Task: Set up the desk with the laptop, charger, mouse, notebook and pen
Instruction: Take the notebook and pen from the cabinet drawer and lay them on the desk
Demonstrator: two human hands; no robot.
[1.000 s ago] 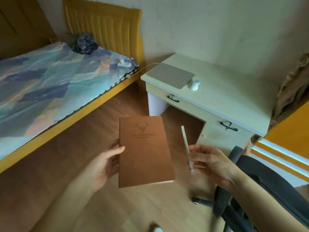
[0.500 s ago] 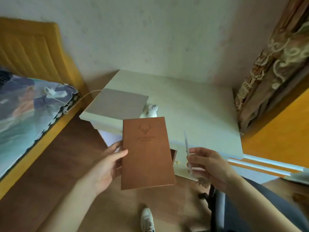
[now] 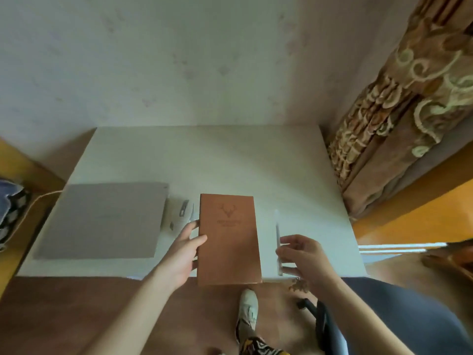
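My left hand [image 3: 182,254] grips the left edge of a brown notebook [image 3: 229,239] with a deer emblem, held over the front edge of the pale desk [image 3: 230,162]. A white pen [image 3: 278,242] stands nearly upright, pinched in my right hand [image 3: 300,257] just right of the notebook. The closed grey laptop [image 3: 102,219] lies flat on the desk's left part, with a white charger cable [image 3: 38,198] running off its left side. Between laptop and notebook sits the white mouse [image 3: 179,213], blurred and partly hidden by the notebook and my left thumb.
A patterned brown curtain [image 3: 399,119] hangs at the desk's right end. A dark office chair [image 3: 332,321] stands at lower right. My shoe [image 3: 247,311] is on the wooden floor below the desk edge. Bedding [image 3: 10,208] shows at far left.
I have stepped up to the desk and now face it squarely. The notebook and pen, held the same way, have come over the desk's front edge.
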